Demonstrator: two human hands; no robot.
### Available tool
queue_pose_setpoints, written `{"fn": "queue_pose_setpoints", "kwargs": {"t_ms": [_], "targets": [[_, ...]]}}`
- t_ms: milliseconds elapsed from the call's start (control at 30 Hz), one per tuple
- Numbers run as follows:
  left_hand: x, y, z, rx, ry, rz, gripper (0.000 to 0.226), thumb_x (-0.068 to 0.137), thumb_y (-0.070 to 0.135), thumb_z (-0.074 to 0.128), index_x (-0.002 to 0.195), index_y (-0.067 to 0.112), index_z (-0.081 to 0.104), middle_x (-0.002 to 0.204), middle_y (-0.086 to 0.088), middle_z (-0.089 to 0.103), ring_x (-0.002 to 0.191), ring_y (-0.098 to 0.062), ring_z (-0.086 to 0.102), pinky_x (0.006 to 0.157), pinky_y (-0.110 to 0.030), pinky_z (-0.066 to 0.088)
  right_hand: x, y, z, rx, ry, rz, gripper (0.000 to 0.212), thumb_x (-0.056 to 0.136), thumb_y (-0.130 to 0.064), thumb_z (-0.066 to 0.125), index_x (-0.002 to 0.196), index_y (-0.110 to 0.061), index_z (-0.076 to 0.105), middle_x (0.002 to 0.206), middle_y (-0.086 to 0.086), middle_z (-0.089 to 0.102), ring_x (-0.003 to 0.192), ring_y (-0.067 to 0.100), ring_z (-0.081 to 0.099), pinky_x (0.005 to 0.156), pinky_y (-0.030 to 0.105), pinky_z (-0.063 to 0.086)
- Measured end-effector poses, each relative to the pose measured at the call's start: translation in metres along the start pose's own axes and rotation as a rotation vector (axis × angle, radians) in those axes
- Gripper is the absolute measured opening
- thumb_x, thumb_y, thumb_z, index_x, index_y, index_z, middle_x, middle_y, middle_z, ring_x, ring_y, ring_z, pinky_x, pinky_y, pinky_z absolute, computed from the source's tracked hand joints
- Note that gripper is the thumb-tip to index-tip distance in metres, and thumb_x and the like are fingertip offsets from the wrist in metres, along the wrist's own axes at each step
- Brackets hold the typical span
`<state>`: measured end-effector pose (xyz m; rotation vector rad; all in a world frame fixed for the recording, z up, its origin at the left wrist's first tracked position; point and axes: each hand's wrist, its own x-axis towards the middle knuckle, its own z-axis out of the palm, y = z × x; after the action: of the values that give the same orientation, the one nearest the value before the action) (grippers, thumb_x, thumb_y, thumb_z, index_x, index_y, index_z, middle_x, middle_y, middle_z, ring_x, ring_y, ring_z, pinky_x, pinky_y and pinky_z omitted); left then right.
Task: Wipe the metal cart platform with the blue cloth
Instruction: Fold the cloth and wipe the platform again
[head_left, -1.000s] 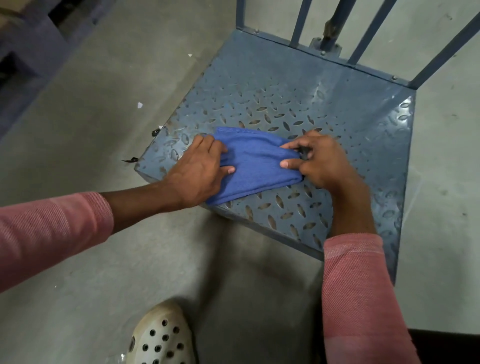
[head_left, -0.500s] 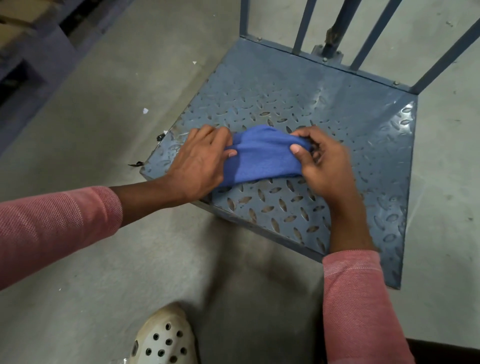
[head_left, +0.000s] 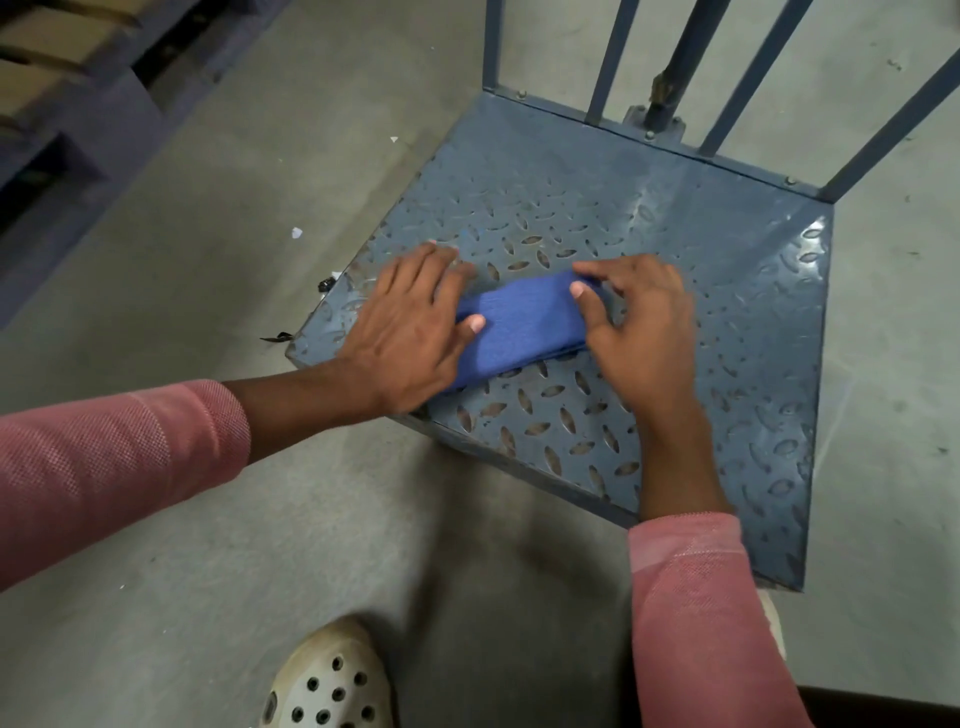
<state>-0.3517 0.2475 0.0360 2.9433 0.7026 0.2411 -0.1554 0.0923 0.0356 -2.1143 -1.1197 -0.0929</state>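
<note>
The blue cloth (head_left: 524, 327) lies folded into a narrow band on the metal cart platform (head_left: 691, 244), a blue-grey tread plate. My left hand (head_left: 410, 332) lies flat over the cloth's left end, fingers spread, thumb on the fabric. My right hand (head_left: 639, 322) rests on its right end with relaxed fingers, the thumb pressing on top. Part of the cloth is hidden under both hands.
Upright blue bars (head_left: 608, 57) rise from the platform's far edge. Grey concrete floor (head_left: 260, 171) surrounds the cart, with small scraps (head_left: 296, 232) near its left corner. Dark shelving (head_left: 67, 104) stands at the far left. My pale perforated shoe (head_left: 332, 680) is below.
The cloth went from a wider spread to a narrower fold. My right hand let go of its pinched edge and now presses down; both hands lie flatter.
</note>
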Motion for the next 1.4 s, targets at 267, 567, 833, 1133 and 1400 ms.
{"fn": "queue_pose_setpoints", "kwargs": {"t_ms": [267,567,833,1133,1400], "targets": [[0.0,-0.001,0.022,0.085,-0.212,0.035,0.087,0.102,0.062,-0.002,0.169,0.006,0.001,0.178,-0.015,-0.001,0.165,-0.03,-0.008,0.134,-0.046,-0.006,-0.01,-0.003,0.04,-0.154,-0.371,0.02,0.051,0.108,-0.06,0.026,0.156,-0.045,0.037,0.166,-0.02,0.029,0.159,0.012,0.012,0.127,0.055,0.006],[0.006,-0.01,0.027,0.058,-0.053,0.16,0.077,0.11,0.051,0.016,0.168,0.0,0.004,0.176,-0.019,0.0,0.165,-0.033,-0.005,0.134,-0.048,0.0,0.007,-0.021,0.053,-0.276,-0.354,-0.04,0.05,0.113,-0.046,0.021,0.161,-0.038,0.029,0.17,-0.015,0.019,0.16,0.015,0.003,0.127,0.052,-0.009],[0.011,-0.028,0.027,-0.021,-0.192,0.224,0.083,0.106,0.063,0.01,0.169,0.009,0.001,0.178,-0.014,-0.002,0.165,-0.025,-0.007,0.134,-0.042,-0.004,0.007,-0.026,0.051,-0.272,-0.374,0.02,0.051,0.112,-0.047,0.019,0.162,-0.037,0.026,0.172,-0.014,0.015,0.16,0.015,-0.001,0.126,0.058,-0.011],[0.053,-0.082,0.007,0.271,-0.151,0.492,0.058,0.112,0.047,0.014,0.169,0.038,0.006,0.179,-0.003,0.001,0.165,-0.03,-0.001,0.133,-0.055,-0.001,-0.013,-0.05,0.069,-0.287,-0.499,0.218,0.058,0.11,-0.051,0.017,0.165,-0.037,0.002,0.173,-0.011,-0.002,0.159,0.017,-0.012,0.122,0.066,-0.013],[0.04,-0.077,-0.001,0.176,0.029,0.158,0.064,0.111,0.04,0.026,0.166,0.008,0.029,0.172,-0.016,0.03,0.159,-0.037,0.028,0.129,-0.053,0.022,-0.039,-0.074,0.057,-0.082,-0.096,-0.072,0.049,0.108,-0.026,0.036,0.157,-0.024,0.043,0.169,-0.005,0.028,0.159,0.02,0.014,0.129,0.051,0.007]]}}
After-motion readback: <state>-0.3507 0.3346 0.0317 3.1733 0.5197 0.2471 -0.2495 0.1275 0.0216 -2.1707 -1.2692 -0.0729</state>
